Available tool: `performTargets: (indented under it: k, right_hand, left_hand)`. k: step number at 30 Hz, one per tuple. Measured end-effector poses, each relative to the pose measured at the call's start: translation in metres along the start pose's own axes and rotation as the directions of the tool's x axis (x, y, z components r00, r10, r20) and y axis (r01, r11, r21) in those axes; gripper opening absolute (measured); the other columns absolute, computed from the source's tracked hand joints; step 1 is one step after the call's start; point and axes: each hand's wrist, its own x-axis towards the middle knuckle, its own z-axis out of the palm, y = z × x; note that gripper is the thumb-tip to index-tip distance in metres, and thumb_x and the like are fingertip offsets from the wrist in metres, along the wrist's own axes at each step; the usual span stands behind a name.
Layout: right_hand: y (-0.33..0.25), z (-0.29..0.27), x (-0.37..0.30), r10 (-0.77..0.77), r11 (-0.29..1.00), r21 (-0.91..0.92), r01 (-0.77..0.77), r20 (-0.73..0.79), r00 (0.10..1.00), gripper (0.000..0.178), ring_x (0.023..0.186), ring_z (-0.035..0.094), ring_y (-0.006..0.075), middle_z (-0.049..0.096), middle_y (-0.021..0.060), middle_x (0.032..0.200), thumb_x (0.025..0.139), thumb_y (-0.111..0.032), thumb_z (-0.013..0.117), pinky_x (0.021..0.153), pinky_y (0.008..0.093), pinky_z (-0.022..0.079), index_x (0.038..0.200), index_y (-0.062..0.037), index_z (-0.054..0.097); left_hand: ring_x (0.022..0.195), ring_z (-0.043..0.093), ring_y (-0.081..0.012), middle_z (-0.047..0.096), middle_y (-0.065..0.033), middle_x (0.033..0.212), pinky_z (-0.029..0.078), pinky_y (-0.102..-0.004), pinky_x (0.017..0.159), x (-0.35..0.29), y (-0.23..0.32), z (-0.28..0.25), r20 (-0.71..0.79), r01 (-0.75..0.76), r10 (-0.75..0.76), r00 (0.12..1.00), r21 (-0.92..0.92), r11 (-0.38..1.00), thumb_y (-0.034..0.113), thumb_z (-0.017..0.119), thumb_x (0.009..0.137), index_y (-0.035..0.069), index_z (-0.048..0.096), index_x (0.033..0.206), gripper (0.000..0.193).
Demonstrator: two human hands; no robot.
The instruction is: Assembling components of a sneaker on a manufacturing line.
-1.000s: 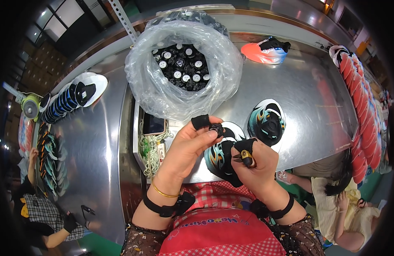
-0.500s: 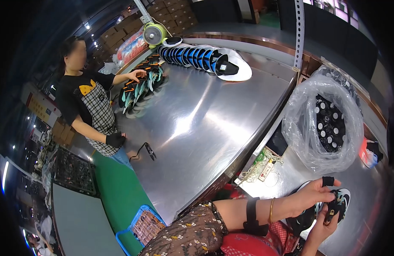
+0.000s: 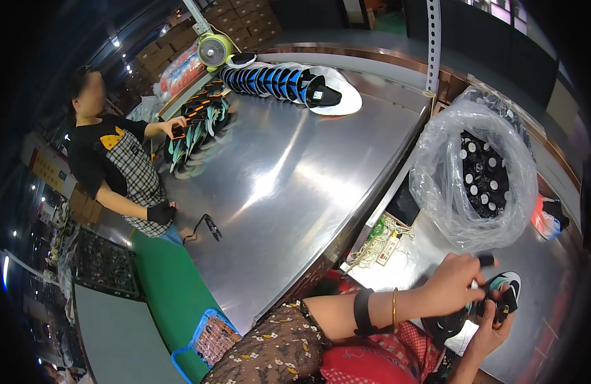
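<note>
Step in hand, as I judge it: close two-handed fiddly work just over the near metal table [image 3: 535,304], at the white-and-teal shoe upper [image 3: 504,280]. That upper lies on the table right by the fingertips, partly hidden by the hands; can't tell if either hand actually touches it.

L hand [image 3: 454,285] is up, wrist turned in, a black sleeve on one finger. Its fingers are part bent & blurred; can't tell if they pinch anything. R hand [image 3: 490,333] sits lower & closer to the body, fingers curled narrow round a small dark tool [image 3: 490,312] w/ a yellowish spot, prob. snips, too small to be sure.

A darker shoe upper [image 3: 442,326] lies below the L wrist. Past the hands stands a clear plastic bag [image 3: 430,198], open, full of black parts [image 3: 484,176] w/ white round spots, well within reach. String [image 3: 374,253] lies tangled to the L, near the table's edge.

Next move, IMO, calls for a steady R grip, tool tip kept off the L fingers, & eyes back on the work, b/c the view's swung L: hands sit way down in the corner, while the co-worker [image 3: 116,160] & the big table [image 3: 276,173] fill most of it.
</note>
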Motion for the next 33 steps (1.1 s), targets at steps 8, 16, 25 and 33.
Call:
performTargets:
  k: [8, 16, 25, 33]
  right_hand:
    - [0.026, -0.073, 0.012, 0.13, 0.971, -0.21, -0.118, 0.046, 0.99, 0.02, 0.079, 0.057, 0.0112, 0.061, 0.0038, 0.09, 0.079, 0.004, 0.061, 0.069, 0.0229, 0.045, 0.099, 0.002, 0.059]
    - [-0.013, -0.044, 0.003, 0.0, 0.721, -0.455, 0.523, 0.755, 0.656, 0.033, 0.073, 0.06, 0.0319, 0.061, 0.0142, 0.088, 0.062, 0.01, 0.059, 0.061, 0.0339, 0.045, 0.091, -0.0024, 0.063]
    - [-0.012, -0.048, 0.0, -0.074, 0.764, -0.316, 0.562, 0.822, 0.565, 0.024, 0.072, 0.062, 0.0316, 0.062, 0.0127, 0.087, 0.062, 0.006, 0.064, 0.063, 0.0335, 0.047, 0.086, -0.0005, 0.063]
    - [-0.018, -0.03, -0.003, -0.139, 0.895, -0.356, 0.269, 0.352, 0.926, 0.013, 0.074, 0.061, 0.0201, 0.061, 0.0099, 0.084, 0.078, 0.002, 0.062, 0.069, 0.0294, 0.048, 0.09, 0.0008, 0.058]
  left_hand:
    - [0.087, 0.061, -0.0259, 0.064, -0.0088, 0.094, 0.047, -0.0341, 0.074, -0.001, 0.011, -0.023, 0.185, 0.353, -0.32, 0.929, -0.187, 0.917, 0.01, 0.065, 0.073, 0.008, 0.054, 0.116, 0.045]
    - [0.081, 0.06, -0.0304, 0.061, -0.0114, 0.083, 0.046, -0.0388, 0.071, -0.02, -0.03, 0.005, 0.2, 0.21, -0.208, 0.958, 0.009, 0.978, 0.016, 0.066, 0.074, 0.004, 0.056, 0.097, 0.027]
    - [0.08, 0.059, -0.033, 0.061, -0.0146, 0.085, 0.046, -0.0405, 0.069, -0.033, -0.009, 0.009, 0.11, 0.283, -0.279, 0.954, -0.024, 0.959, 0.019, 0.063, 0.078, 0.001, 0.054, 0.088, 0.022]
    - [0.075, 0.061, -0.0357, 0.061, -0.0197, 0.077, 0.047, -0.0437, 0.066, -0.033, -0.028, 0.021, 0.194, 0.314, -0.324, 0.926, 0.085, 0.946, 0.02, 0.062, 0.08, 0.001, 0.059, 0.088, 0.021]
